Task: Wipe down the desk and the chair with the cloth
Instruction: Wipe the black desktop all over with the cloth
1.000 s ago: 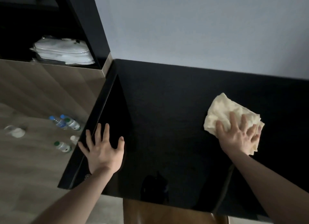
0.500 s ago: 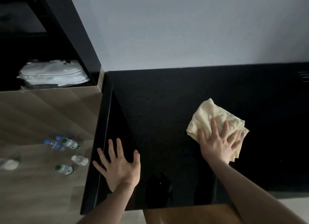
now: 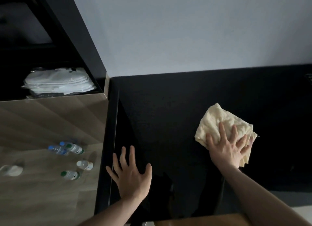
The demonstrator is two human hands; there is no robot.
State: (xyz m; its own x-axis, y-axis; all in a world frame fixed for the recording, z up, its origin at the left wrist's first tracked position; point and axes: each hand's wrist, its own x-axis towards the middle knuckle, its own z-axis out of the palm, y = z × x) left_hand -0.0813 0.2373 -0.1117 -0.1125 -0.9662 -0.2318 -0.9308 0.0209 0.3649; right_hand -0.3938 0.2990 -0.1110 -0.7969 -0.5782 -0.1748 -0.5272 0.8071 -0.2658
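Observation:
A glossy black desk (image 3: 168,116) fills the middle and right of the view, set against a pale wall. A crumpled cream cloth (image 3: 219,121) lies on its right half. My right hand (image 3: 228,148) presses flat on the cloth's near edge, fingers spread and straight. My left hand (image 3: 130,173) rests flat on the desk near its left edge, fingers spread, holding nothing. The brown top of the chair (image 3: 202,220) shows at the bottom edge, just below the desk's front.
Several small water bottles (image 3: 67,148) and a white object (image 3: 11,170) lie on the wooden floor left of the desk. A dark shelf unit at upper left holds folded white packs (image 3: 59,82). The wall runs behind the desk.
The view has shifted between frames. My right hand stays pressed on the cloth, which has slid slightly across the desk. My left hand stays flat near the left edge.

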